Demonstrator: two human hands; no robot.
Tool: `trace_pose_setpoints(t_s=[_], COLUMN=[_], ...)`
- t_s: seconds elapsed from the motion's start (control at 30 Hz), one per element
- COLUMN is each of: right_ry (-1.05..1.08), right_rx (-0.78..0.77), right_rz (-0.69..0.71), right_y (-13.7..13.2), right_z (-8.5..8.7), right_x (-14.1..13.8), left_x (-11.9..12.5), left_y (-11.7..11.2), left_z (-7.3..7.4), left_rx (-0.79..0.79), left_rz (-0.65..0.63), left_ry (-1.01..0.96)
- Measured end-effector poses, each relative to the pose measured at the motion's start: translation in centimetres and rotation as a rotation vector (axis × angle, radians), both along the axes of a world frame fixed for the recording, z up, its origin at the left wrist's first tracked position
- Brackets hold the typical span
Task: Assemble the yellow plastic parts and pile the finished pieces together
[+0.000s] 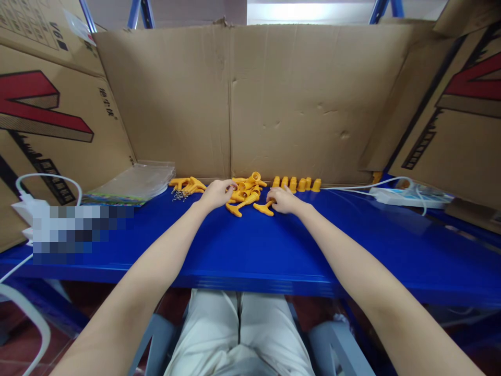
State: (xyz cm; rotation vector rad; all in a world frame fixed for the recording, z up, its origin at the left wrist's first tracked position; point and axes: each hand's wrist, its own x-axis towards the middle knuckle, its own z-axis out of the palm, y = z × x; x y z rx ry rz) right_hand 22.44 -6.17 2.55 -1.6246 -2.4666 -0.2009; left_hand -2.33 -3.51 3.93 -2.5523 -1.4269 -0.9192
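A heap of small orange plastic parts [246,189] lies at the back of the blue table [250,250]. My left hand [217,193] reaches into the heap's left side, fingers curled over some parts; what it grips is hidden. My right hand [282,200] rests fingers-down on a T-shaped orange part [263,208] at the heap's front. Another T-shaped orange piece [236,209] lies between my hands. A row of several upright orange caps [297,184] stands just behind my right hand. More orange pieces [187,184] and small metal rings [179,195] lie left of my left hand.
Cardboard walls [297,99] enclose the table at the back and both sides. A stack of clear plastic bags [133,183] lies at the left. A white power strip [403,197] with cables sits at the right, a white charger and cable [23,203] at the far left.
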Motion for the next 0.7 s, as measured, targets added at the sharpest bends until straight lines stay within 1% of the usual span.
trace_pose_setpoints(t_s=[0.13, 0.23, 0.33, 0.43, 0.5, 0.6, 0.7], right_ry=[0.009, 0.018, -0.016, -0.047, -0.05, -0.048, -0.042], right_rx=[0.067, 0.166, 0.284, 0.402, 0.451, 0.462, 0.455], right_rz=[-0.025, -0.043, 0.02, 0.125, 0.171, 0.196, 0.176], right_y=[-0.3, -0.5, -0.8, -1.2, -1.4, -1.8, -2.0], right_z=[0.4, 0.9, 1.3, 1.5, 1.5, 1.5, 1.5], right_x=[0.1, 0.0, -0.6, -1.5, -2.1, -2.9, -3.3], left_x=[1.5, 2.2, 2.6, 2.7, 2.7, 2.6, 2.5], left_y=[-1.1, -1.8, -2.5, -3.0, -2.9, -2.6, -2.4], left_z=[-0.3, -0.5, -0.6, -0.6, -0.6, -0.7, -0.6], left_rx=[-0.014, -0.008, 0.003, 0.026, 0.039, 0.044, 0.065], left_rz=[-0.049, -0.107, -0.143, -0.091, -0.044, 0.005, 0.028], left_ry=[0.086, 0.104, 0.116, 0.141, 0.138, 0.113, 0.082])
